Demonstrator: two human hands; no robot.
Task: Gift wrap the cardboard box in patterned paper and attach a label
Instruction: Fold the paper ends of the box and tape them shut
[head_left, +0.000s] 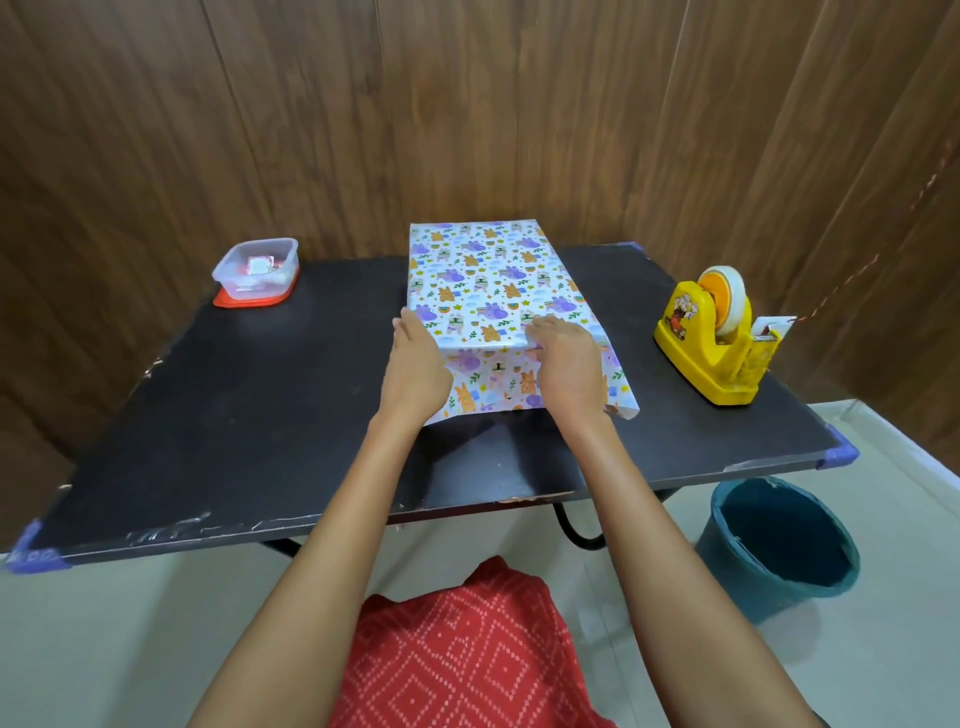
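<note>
The box lies on the black table (249, 395), fully covered by white patterned paper (488, 275) with purple and orange animals; no cardboard shows. The paper's near end hangs down past the box's front edge onto the table. My left hand (415, 364) lies flat against the near left corner of the wrapped box, fingers straight. My right hand (566, 364) rests on the near right part, its fingers curled at the front top edge and pressing the paper fold there. No label is visible on the box.
A yellow tape dispenser (717, 338) with a tape roll stands at the table's right side. A clear plastic container (257, 270) on a red lid sits at the far left. A teal bucket (779, 545) stands on the floor under the table's right corner.
</note>
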